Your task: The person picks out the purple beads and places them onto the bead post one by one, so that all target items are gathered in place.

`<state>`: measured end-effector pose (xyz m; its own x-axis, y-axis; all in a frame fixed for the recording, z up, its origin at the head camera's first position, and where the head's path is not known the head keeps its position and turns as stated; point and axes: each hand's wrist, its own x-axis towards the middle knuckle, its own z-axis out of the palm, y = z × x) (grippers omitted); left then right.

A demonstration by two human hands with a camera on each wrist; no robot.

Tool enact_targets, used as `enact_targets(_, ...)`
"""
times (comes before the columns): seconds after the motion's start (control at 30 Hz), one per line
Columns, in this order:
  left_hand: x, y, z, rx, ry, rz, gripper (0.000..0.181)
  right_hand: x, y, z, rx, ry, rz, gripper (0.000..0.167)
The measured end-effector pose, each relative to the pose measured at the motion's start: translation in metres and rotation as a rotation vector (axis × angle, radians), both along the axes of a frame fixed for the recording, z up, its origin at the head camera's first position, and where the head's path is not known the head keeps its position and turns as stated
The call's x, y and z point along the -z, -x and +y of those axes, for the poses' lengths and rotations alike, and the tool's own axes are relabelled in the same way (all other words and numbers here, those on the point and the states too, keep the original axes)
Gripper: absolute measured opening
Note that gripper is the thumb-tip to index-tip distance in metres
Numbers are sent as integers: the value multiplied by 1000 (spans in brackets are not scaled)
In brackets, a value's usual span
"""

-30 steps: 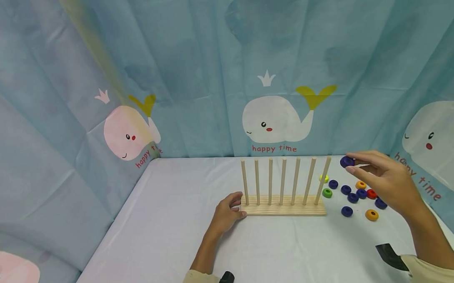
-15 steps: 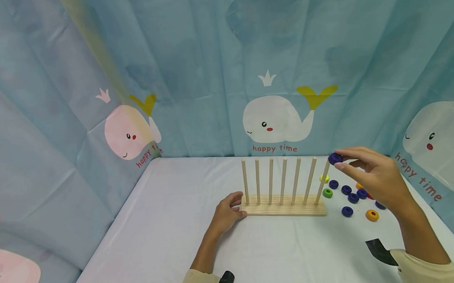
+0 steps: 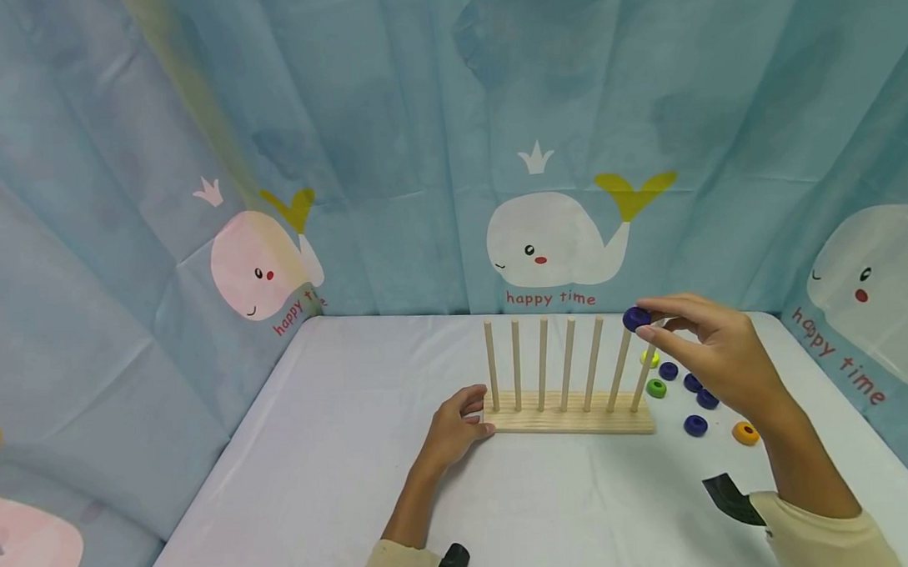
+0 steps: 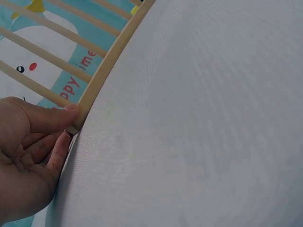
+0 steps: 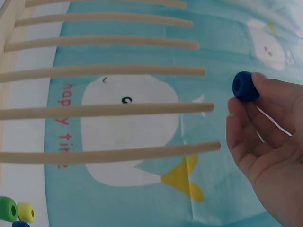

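A wooden peg rack (image 3: 571, 419), a flat base with several upright dowels, stands on the white table. My left hand (image 3: 453, 427) pinches the base's left end; in the left wrist view the thumb (image 4: 52, 118) lies against the base's edge and fingers are beneath. My right hand (image 3: 715, 349) pinches a dark blue bead (image 3: 636, 319) between thumb and fingertips. In the head view this bead overlaps the top of the second dowel from the right. The right wrist view shows the bead (image 5: 244, 87) beyond the dowel tips, apart from them, its hole facing them.
Loose beads lie right of the rack: a green bead (image 3: 656, 388), a yellow bead (image 3: 650, 358), an orange bead (image 3: 745, 433) and several blue beads (image 3: 695, 426). My right hand and forearm hide others. A whale-print curtain (image 3: 389, 152) hangs behind the table.
My right hand has moved left with the blue bead, past the rightmost dowel to the top of the second from the right. The left hand and rack have stayed put.
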<state>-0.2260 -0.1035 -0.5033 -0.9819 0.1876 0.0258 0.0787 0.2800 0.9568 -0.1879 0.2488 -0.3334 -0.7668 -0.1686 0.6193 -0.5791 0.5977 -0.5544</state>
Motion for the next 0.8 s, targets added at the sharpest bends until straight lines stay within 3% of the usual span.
enact_targets(0.8,2,1,-1,-1,0,-7,66,-5,20,-52,-178,18,55,39)
